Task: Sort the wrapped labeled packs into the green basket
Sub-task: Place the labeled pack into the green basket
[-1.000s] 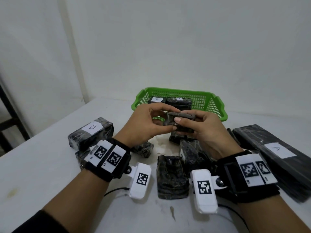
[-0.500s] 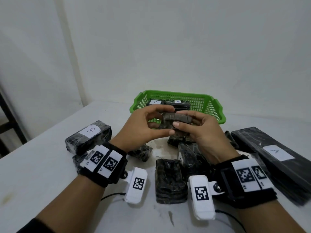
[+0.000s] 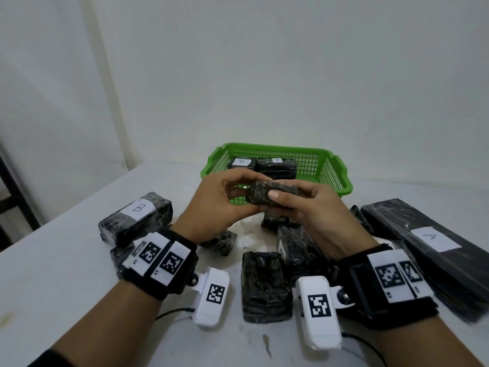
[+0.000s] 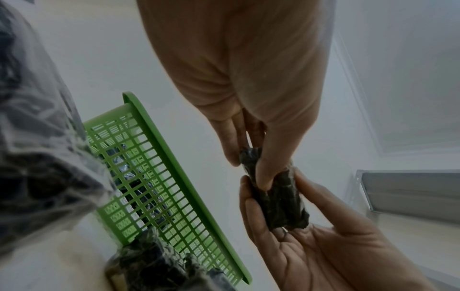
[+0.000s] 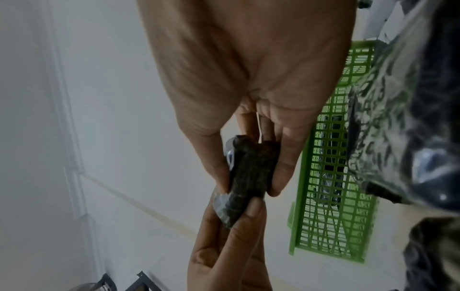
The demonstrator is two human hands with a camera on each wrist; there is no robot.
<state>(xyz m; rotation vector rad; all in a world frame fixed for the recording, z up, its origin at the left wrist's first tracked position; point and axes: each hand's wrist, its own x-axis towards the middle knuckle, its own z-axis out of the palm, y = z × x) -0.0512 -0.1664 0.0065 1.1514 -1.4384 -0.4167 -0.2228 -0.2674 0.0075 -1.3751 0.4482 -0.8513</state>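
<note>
White table [image 3: 66, 260] and bare wall: both hands hold one small wrapped pack in the air, just short of the green basket.

From the left, a pack marked B [image 3: 136, 217] lies on the table; next the left hand [image 3: 217, 207] pinches the left end of the small dark pack [image 3: 274, 193] between thumb and fingers, and the right hand [image 3: 315, 215] curls round its right end, thumb on the near face. Behind them the green basket [image 3: 336, 176] already holds two labelled packs. Farther right lies a long flat pack marked A [image 3: 428, 239]. The held pack looks light and somewhat soft, its film wrap wrinkled and probably slick, so a grip across the short ends or broad faces should serve. Whether it carries a label I cannot tell, since the fingers cover much of it.
</note>
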